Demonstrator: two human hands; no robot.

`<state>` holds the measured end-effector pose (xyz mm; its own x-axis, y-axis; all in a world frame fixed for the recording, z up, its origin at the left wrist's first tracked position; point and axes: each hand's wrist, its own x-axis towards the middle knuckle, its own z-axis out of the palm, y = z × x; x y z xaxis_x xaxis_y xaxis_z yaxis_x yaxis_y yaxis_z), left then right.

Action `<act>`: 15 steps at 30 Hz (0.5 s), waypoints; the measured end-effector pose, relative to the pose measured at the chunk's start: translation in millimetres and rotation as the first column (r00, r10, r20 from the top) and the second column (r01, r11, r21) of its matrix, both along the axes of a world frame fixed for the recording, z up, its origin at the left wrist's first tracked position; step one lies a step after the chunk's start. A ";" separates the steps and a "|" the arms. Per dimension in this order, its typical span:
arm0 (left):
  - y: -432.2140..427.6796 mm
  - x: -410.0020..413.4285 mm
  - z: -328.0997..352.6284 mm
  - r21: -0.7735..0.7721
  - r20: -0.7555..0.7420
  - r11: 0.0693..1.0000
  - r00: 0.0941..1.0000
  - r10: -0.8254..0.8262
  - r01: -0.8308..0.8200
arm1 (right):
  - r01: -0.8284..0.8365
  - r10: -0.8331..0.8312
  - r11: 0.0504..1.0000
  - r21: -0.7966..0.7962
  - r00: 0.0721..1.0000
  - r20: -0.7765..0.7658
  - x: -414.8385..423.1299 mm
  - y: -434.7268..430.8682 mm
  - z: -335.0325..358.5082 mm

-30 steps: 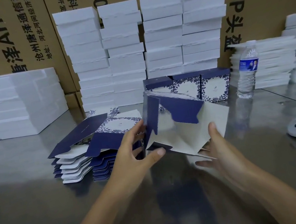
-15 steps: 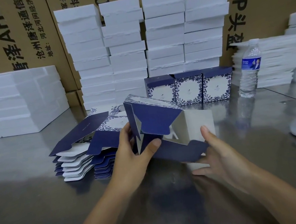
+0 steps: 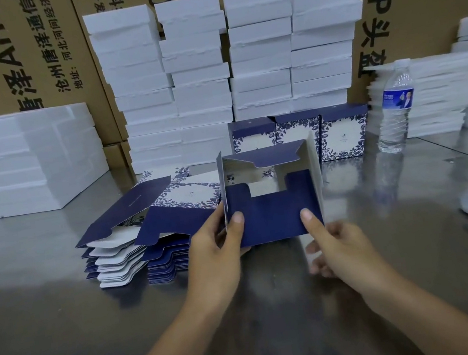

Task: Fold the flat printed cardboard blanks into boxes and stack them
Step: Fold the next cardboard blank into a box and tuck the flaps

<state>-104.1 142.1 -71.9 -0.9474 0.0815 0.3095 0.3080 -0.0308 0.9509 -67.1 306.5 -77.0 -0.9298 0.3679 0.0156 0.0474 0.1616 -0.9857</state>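
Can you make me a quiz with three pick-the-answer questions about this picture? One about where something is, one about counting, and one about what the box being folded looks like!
1. Where is the water bottle?
A) lying on its side
B) right of the finished boxes
C) in front of the arms

2. How many finished boxes stand in the row?
A) two
B) three
C) six

3. How is the held box?
A) completely flat
B) closed all round
C) opened up, end flaps not shut

Answers:
1 B: the bottle stands upright just right of the rightmost finished box.
2 B: three patterned fronts show side by side.
3 C: the left hand and right hand each press a thumb on its dark flap, and a gap between the flaps shows the inside.
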 end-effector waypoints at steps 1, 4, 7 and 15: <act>1.4 0.9 -0.6 -0.002 0.000 1.000 1.000 0.005 -0.005 | -0.035 0.035 0.999 0.000 0.998 0.058 0.3 0.4 0.0; 4.5 0.6 -4.2 0.003 -0.003 1.000 1.000 0.026 -0.026 | -0.078 0.086 0.988 -0.134 0.995 0.050 -0.3 -0.2 -0.6; 7.2 0.6 -7.2 -0.024 -0.016 0.997 0.998 0.067 -0.067 | -0.072 0.085 0.958 -0.276 0.996 0.032 -1.0 -1.3 -1.5; 10.0 -1.0 -10.0 -0.231 0.137 0.963 0.975 0.176 -0.141 | -0.032 0.037 0.947 -0.320 0.999 0.007 -4.4 -2.1 -5.2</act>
<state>-105.1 152.1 -81.9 -0.9884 -0.0244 0.1497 0.1408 0.2200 0.9653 -71.5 304.4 -82.1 -0.9413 0.3193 -0.1094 0.0603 -0.1600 -0.9853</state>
